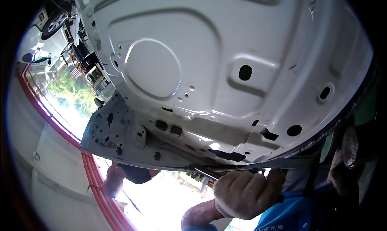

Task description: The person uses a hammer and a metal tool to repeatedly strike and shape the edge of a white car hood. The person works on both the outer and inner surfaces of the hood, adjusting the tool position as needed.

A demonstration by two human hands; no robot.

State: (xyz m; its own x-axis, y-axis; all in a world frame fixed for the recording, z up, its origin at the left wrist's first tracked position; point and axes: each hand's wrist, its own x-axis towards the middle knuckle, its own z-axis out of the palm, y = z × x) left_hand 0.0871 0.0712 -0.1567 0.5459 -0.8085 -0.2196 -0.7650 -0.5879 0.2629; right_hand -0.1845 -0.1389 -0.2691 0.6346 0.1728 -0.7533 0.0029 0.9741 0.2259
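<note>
A large bare white car body panel (pixel 209 69), stamped with ridges and pierced by several holes, fills the upper view. My left hand (pixel 250 192), in a pale knitted glove, is closed round a hand tool with a flat metal shaft (pixel 207 173). Its shaft points up and left, its tip at the panel's lower edge; whether it is a screwdriver or a pry bar I cannot tell. A dirty glove (pixel 342 170), apparently my right hand, is dim at the right side beside the panel's dark edge; its fingers are hard to make out.
A grey panel section (pixel 117 126) with several holes adjoins the white panel. Another person (pixel 137 172) is beyond its lower edge. Red pipes (pixel 96 182) run along a pale wall (pixel 48 162) at left. A parked car (pixel 44 41) stands at upper left. Blue clothing (pixel 290 211) shows below.
</note>
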